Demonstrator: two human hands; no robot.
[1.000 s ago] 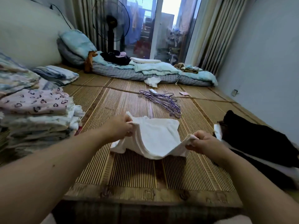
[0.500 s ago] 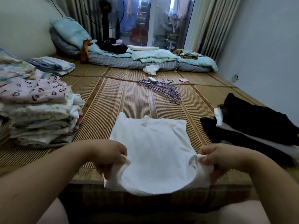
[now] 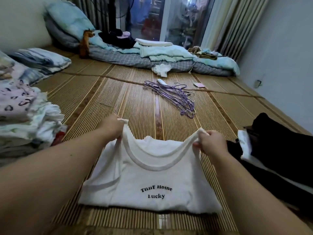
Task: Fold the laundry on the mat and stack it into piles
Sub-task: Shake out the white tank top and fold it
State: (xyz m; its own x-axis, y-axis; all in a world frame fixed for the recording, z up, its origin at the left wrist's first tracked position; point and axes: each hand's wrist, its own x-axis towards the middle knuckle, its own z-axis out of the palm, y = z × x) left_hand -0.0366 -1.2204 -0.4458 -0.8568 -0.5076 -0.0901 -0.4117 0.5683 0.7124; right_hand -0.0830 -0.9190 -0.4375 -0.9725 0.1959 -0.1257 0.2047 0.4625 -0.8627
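Folded pile (image 3: pixel 25 116): far left on the mat (image 3: pixel 101 92); patterned and white pieces stacked, well apart from my hands.
Left grip (image 3: pixel 111 127): fingers curled, pinching the vest's left shoulder strap and holding it up off the mat.
White vest (image 3: pixel 149 180): middle of the mat, right before me, print side up. The hem lies flat nearest me and the strap end is raised. Its long axis runs straight away from me.
Hangers (image 3: pixel 172 97): purple, loose bundle beyond the vest, well apart from it.
Right grip (image 3: pixel 211 143): fingers closed round the right strap, held a little nearer me than the left.
Dark clothes (image 3: pixel 279 146): far right, just beside my right forearm; unfolded, by the look of them.
Governing relation: both grips are at the vest's far end, with its body between them and me. I judge the next fold brings the straps back toward the hem, hands moving together.
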